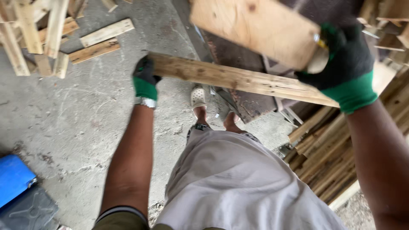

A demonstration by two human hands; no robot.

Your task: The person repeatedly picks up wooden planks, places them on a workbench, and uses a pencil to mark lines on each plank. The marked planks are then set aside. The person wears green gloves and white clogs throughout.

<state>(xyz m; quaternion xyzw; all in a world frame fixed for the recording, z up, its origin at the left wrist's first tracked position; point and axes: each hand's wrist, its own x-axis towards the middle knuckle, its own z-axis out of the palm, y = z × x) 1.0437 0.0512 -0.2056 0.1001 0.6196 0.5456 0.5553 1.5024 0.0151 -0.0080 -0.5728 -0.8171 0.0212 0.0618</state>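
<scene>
Between the hands, a long wooden plank (238,79) spans above the concrete floor (85,119). The left hand (145,76), gloved, is closed around its near end. The right hand (345,64), gloved, grips the far end and presses a wider board (255,30) on top. Risk, as judged: the board could slide off and drop toward the sandalled feet (198,98) below.

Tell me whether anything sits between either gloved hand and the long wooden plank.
Nothing does. The left hand already grips one end of the long plank, and the right hand closes on its other end, also holding a wide board above it.
</scene>
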